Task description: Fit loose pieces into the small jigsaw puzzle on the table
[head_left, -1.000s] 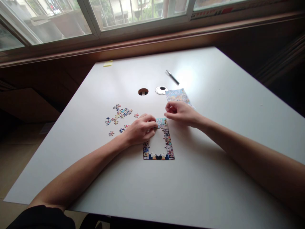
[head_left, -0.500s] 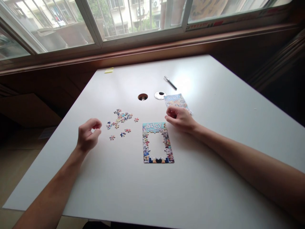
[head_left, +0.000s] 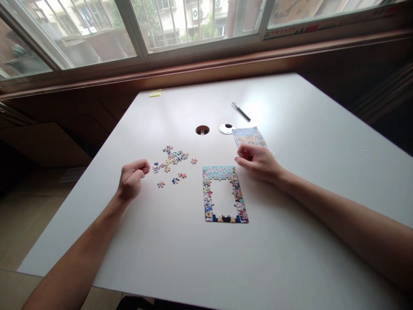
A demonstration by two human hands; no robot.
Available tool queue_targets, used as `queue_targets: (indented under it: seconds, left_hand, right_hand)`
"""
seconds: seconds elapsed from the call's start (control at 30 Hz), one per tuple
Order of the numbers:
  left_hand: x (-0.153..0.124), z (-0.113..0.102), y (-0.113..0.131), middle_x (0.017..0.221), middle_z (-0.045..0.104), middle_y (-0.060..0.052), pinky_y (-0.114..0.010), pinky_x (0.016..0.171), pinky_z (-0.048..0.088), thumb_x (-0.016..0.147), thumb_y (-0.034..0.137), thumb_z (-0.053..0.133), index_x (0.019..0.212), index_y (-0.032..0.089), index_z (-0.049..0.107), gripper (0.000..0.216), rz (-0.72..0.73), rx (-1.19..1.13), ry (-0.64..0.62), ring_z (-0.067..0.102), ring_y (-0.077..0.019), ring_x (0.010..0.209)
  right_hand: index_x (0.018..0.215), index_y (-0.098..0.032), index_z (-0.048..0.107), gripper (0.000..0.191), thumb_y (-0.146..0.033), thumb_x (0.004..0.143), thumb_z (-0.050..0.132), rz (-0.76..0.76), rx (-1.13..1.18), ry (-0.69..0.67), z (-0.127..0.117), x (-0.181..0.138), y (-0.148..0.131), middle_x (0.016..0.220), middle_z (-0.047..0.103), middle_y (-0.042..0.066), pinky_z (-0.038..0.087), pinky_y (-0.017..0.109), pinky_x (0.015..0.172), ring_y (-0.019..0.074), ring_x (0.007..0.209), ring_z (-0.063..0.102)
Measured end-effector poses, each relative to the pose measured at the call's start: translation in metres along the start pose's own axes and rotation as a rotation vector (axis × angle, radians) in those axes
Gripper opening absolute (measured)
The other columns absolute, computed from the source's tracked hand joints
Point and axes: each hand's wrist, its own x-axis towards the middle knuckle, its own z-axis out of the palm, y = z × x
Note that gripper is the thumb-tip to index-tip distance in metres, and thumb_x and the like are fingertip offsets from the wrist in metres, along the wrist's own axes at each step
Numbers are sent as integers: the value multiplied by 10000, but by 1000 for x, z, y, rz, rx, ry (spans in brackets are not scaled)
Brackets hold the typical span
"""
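Note:
My left hand (head_left: 133, 178) is closed in a fist on the table, just left of a scattered group of jigsaw pieces (head_left: 176, 157). Nothing shows in its fingers. Loose pieces lie nearest to it, one of them a separate jigsaw piece (head_left: 161, 184). My right hand (head_left: 256, 161) is also curled shut, with nothing visible in it. It rests just below a printed picture sheet (head_left: 250, 135) and covers its lower part. Between the hands lies a jigsaw border (head_left: 208, 196), its colourful edge joined around a bare white middle. Neither hand touches the border.
The white table (head_left: 167, 245) has a round cable hole (head_left: 202, 130) with a silver round cover (head_left: 226, 128) beside it. Behind them lies a black pen (head_left: 241, 112). A yellow paper note (head_left: 155, 93) is at the far edge, below the window (head_left: 203, 26).
My left hand's fingers have closed from a loose curl into a tighter fist. The view has shifted, so everything appears farther right. The puzzle border and loose pieces keep their arrangement.

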Motion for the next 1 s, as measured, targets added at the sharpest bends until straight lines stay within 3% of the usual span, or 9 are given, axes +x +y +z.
queue_targets:
  seconds: [1.0]
  left_hand:
    - [-2,9,-4,666,419,23,-285,638,308,727,154,452,698,190,456,46,8,243,-15,389,-143,661]
  right_hand:
    - [677,-213,452,214,-226,812,617,-35,0,15,1,0,4,603,406,-42,298,303,552,120,568,368]
